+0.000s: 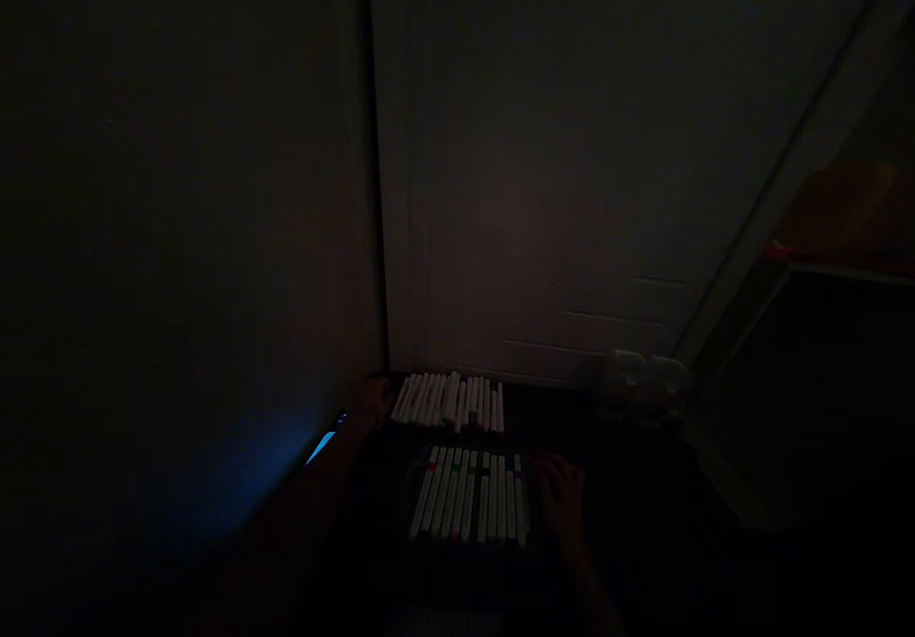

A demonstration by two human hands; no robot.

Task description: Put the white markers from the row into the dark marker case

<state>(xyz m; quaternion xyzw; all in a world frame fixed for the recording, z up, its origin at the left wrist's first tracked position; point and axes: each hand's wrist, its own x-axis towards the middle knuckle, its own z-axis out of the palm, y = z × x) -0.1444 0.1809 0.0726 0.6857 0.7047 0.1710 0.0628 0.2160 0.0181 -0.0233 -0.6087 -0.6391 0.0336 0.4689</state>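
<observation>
The scene is very dark. A row of white markers [449, 400] lies side by side at the back of the dark table, against the wall. My left hand [376, 399] is at that row's left end; its fingers are lost in shadow, and whether it touches a marker I cannot tell. Nearer to me, a second row of white markers [468, 496] with coloured bands lies in what looks like a clear tray [533, 513]. Beside the tray's right edge is my right hand [562, 489], fingers apart and reaching toward it, with nothing visible in them.
Clear plastic containers [643, 384] stand at the back right by the wall. A pale wall [515, 189] rises behind the table, and another wall [214, 236] closes off the left. A lit blue screen [321, 446] glows next to my left forearm.
</observation>
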